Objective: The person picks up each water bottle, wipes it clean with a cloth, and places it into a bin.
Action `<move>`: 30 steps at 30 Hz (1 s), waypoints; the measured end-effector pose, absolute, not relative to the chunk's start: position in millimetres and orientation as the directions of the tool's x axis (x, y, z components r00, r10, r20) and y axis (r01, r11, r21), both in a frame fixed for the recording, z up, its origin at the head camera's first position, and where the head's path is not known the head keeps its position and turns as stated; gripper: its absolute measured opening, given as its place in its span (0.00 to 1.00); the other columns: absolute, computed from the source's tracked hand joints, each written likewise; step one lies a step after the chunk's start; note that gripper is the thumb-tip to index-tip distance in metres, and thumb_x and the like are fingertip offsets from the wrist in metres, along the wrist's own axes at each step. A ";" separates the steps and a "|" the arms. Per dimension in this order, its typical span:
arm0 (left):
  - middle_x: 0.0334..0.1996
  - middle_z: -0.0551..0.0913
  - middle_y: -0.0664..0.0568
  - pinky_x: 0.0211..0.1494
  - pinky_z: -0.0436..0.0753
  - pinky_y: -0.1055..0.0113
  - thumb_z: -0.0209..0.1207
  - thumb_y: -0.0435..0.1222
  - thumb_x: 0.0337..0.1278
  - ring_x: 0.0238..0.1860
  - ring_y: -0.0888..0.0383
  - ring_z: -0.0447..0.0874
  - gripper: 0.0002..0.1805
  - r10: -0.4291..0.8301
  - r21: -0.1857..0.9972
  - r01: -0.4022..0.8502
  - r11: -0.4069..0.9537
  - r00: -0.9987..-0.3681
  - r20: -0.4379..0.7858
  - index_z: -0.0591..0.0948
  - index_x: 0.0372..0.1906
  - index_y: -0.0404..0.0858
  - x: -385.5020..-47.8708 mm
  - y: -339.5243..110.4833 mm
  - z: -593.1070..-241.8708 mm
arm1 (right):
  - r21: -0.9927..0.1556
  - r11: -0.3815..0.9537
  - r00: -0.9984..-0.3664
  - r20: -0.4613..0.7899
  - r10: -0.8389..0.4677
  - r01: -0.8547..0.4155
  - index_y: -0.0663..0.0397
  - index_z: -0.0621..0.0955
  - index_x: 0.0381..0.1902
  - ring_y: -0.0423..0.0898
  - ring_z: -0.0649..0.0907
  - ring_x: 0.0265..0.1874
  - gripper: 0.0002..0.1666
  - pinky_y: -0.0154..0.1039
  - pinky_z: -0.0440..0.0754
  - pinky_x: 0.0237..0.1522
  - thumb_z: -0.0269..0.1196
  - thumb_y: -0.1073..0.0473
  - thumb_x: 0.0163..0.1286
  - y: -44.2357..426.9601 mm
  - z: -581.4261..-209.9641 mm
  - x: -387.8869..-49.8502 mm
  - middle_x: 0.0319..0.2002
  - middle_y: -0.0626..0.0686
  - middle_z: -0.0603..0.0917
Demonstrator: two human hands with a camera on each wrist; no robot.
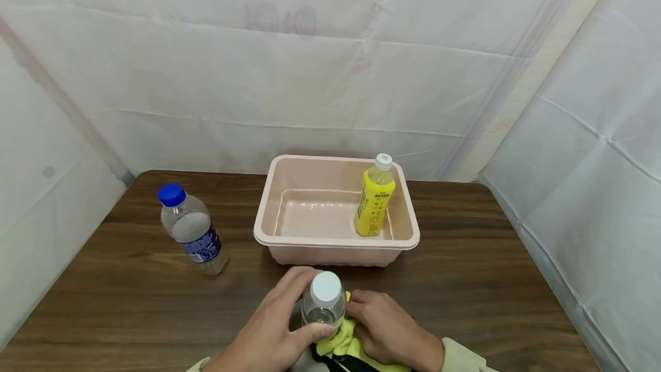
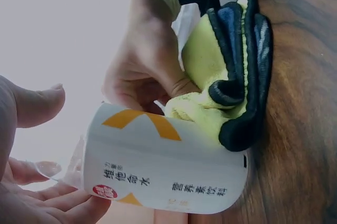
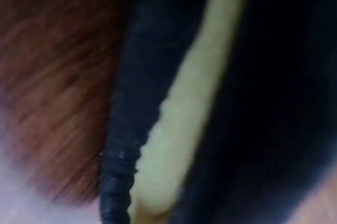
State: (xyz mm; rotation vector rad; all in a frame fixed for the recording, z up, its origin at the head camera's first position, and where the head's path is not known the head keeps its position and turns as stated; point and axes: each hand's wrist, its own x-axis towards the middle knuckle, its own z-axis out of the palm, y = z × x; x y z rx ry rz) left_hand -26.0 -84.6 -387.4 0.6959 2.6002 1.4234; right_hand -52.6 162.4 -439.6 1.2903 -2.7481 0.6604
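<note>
My left hand (image 1: 271,329) holds a clear bottle (image 1: 325,297) with a white cap around its upper part, in front of the tub. The left wrist view shows the bottle's white label (image 2: 163,166) with orange marks, its base at the wooden tabletop. Against the bottle's side, my right hand (image 1: 384,326) grips a bunched yellow cloth (image 1: 343,342) with dark edging. That hand's fingertips are partly hidden in the folds. The right wrist view is filled by the blurred cloth (image 3: 174,134).
Behind the hands stands a pale pink tub (image 1: 335,241), a yellow-labelled bottle (image 1: 376,202) leaning inside at its right. To the left, a blue-capped bottle (image 1: 196,231) stands on the wooden table (image 1: 485,280). White sheeting (image 1: 206,73) surrounds the table's back and sides.
</note>
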 end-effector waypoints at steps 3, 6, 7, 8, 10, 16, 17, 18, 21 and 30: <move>0.65 0.75 0.66 0.64 0.81 0.63 0.68 0.56 0.63 0.60 0.65 0.77 0.37 0.432 0.817 0.343 0.463 -0.893 0.129 0.68 0.75 0.59 -25.9 -85.9 -387.1 | -0.340 0.562 -0.649 0.250 -0.718 -0.754 0.42 0.87 0.42 0.27 0.76 0.34 0.15 0.21 0.76 0.36 0.69 0.68 0.62 161.8 -438.4 -49.2 0.35 0.39 0.82; 0.65 0.78 0.61 0.66 0.81 0.62 0.67 0.53 0.66 0.62 0.61 0.79 0.39 0.451 0.829 0.338 0.446 -0.885 0.118 0.65 0.77 0.54 -26.5 -87.5 -387.0 | -0.317 0.566 -0.647 0.307 -0.698 -0.761 0.42 0.87 0.39 0.28 0.76 0.35 0.13 0.23 0.78 0.37 0.71 0.67 0.61 161.2 -435.5 -45.6 0.35 0.39 0.82; 0.65 0.79 0.59 0.66 0.81 0.62 0.67 0.53 0.67 0.62 0.60 0.80 0.39 0.454 0.837 0.324 0.440 -0.885 0.105 0.64 0.77 0.53 -26.8 -87.8 -386.8 | -0.310 0.568 -0.646 0.322 -0.692 -0.763 0.42 0.87 0.38 0.29 0.76 0.35 0.13 0.23 0.79 0.38 0.71 0.67 0.61 161.0 -434.1 -44.8 0.35 0.39 0.82; 0.64 0.80 0.58 0.65 0.81 0.62 0.67 0.53 0.66 0.62 0.59 0.80 0.38 0.453 0.845 0.308 0.437 -0.887 0.089 0.64 0.76 0.53 -27.0 -87.8 -386.7 | -0.306 0.569 -0.646 0.334 -0.686 -0.763 0.43 0.87 0.38 0.29 0.76 0.35 0.13 0.24 0.79 0.38 0.71 0.67 0.61 160.7 -432.6 -44.2 0.36 0.39 0.82; 0.62 0.81 0.58 0.63 0.82 0.62 0.68 0.54 0.65 0.60 0.58 0.81 0.39 0.443 0.861 0.261 0.436 -0.895 0.047 0.65 0.75 0.53 -27.6 -86.4 -385.8 | -0.300 0.569 -0.644 0.353 -0.679 -0.765 0.43 0.88 0.38 0.29 0.76 0.36 0.13 0.24 0.80 0.39 0.71 0.67 0.60 160.5 -429.4 -43.2 0.36 0.39 0.82; 0.59 0.79 0.65 0.59 0.83 0.65 0.76 0.57 0.52 0.57 0.64 0.80 0.38 0.330 0.862 0.218 0.458 -0.942 0.064 0.73 0.67 0.58 -29.0 -74.8 -385.0 | -0.290 0.539 -0.612 0.412 -0.675 -0.790 0.43 0.87 0.38 0.29 0.77 0.37 0.14 0.22 0.79 0.41 0.71 0.68 0.59 160.9 -419.8 -40.7 0.36 0.39 0.81; 0.59 0.79 0.66 0.59 0.82 0.65 0.76 0.56 0.51 0.56 0.65 0.80 0.37 0.317 0.857 0.241 0.456 -0.944 0.097 0.75 0.66 0.58 -28.9 -74.0 -385.1 | -0.293 0.524 -0.600 0.430 -0.674 -0.799 0.43 0.87 0.38 0.30 0.77 0.37 0.15 0.21 0.79 0.41 0.71 0.69 0.58 162.4 -417.2 -41.4 0.36 0.39 0.81; 0.59 0.78 0.67 0.59 0.82 0.66 0.76 0.55 0.52 0.55 0.66 0.79 0.35 0.309 0.848 0.270 0.456 -0.942 0.133 0.76 0.66 0.57 -28.7 -74.1 -385.3 | -0.298 0.505 -0.586 0.450 -0.674 -0.810 0.43 0.86 0.37 0.30 0.77 0.37 0.16 0.20 0.78 0.42 0.71 0.70 0.57 164.3 -414.2 -42.7 0.37 0.39 0.81; 0.60 0.76 0.69 0.60 0.81 0.67 0.74 0.54 0.56 0.55 0.68 0.78 0.34 0.313 0.838 0.313 0.446 -0.932 0.181 0.76 0.68 0.58 -28.2 -76.7 -384.9 | -0.354 0.444 -0.568 0.503 -0.652 -0.823 0.43 0.85 0.37 0.32 0.79 0.38 0.21 0.20 0.80 0.45 0.71 0.75 0.53 172.4 -399.2 -47.4 0.39 0.39 0.82; 0.63 0.80 0.63 0.60 0.83 0.65 0.69 0.56 0.61 0.59 0.64 0.81 0.34 0.422 0.852 0.351 0.387 -0.890 0.174 0.73 0.71 0.56 -32.9 -83.6 -381.4 | -0.456 0.253 -0.505 0.603 -0.617 -0.853 0.47 0.85 0.43 0.38 0.81 0.44 0.24 0.27 0.83 0.50 0.70 0.79 0.56 175.4 -366.7 -60.5 0.45 0.45 0.84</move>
